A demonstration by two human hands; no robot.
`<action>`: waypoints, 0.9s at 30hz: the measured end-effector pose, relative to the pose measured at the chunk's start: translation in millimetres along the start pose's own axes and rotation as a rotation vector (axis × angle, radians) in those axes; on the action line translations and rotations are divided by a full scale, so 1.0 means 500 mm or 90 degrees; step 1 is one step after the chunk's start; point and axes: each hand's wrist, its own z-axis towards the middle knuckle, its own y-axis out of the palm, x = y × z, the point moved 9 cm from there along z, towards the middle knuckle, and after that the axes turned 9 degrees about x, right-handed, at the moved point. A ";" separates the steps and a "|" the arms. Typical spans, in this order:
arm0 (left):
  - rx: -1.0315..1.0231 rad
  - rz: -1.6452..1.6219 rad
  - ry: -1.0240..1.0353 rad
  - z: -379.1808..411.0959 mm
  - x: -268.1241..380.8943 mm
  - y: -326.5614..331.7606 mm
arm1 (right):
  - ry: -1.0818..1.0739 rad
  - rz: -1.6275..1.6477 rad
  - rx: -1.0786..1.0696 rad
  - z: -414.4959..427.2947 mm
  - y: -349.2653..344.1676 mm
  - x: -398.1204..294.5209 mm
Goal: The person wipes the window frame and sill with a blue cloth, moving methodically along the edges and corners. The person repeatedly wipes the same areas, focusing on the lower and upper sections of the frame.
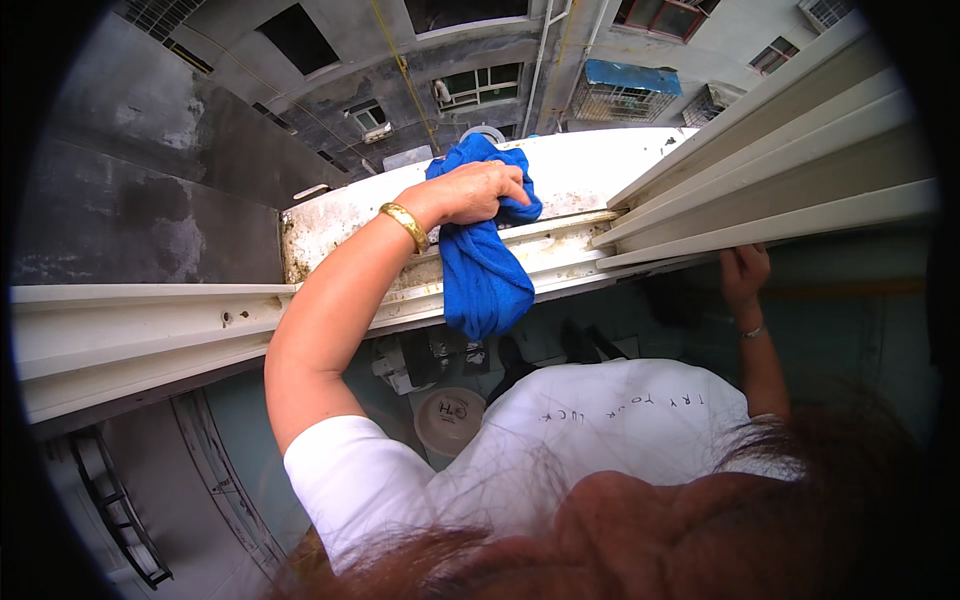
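Observation:
My left hand (pixel 480 191), with a gold bangle on the wrist, holds a crumpled blue cloth (pixel 487 281). The cloth lies over a white window sill (pixel 600 169) and the sliding track (pixel 555 240), and its lower end hangs past the inner edge. Brown dirt marks the sill and the track grooves. At the right, my right hand (pixel 746 274) is raised to the lower edge of the white window frame (pixel 757 217), its fingers curled against it; part of the fingertips is hidden behind the edge.
Below the window, a light round basin (pixel 450 420) stands on the floor near my dark shoes (pixel 514 360). A black rack (pixel 120 510) is at the lower left. Outside, beyond the sill's outer edge, are a grey building wall (pixel 247 127) and a caged window with a blue cover (pixel 630 79).

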 end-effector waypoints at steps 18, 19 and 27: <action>0.119 0.175 -0.180 -0.080 -0.089 -0.071 | -0.083 0.048 -0.010 0.030 0.000 -0.061; 0.113 0.177 -0.200 -0.124 -0.102 -0.075 | -0.082 0.049 -0.012 0.030 0.001 -0.061; 0.180 0.272 -0.135 -0.059 -0.055 -0.054 | -0.066 0.039 0.021 0.022 0.011 -0.055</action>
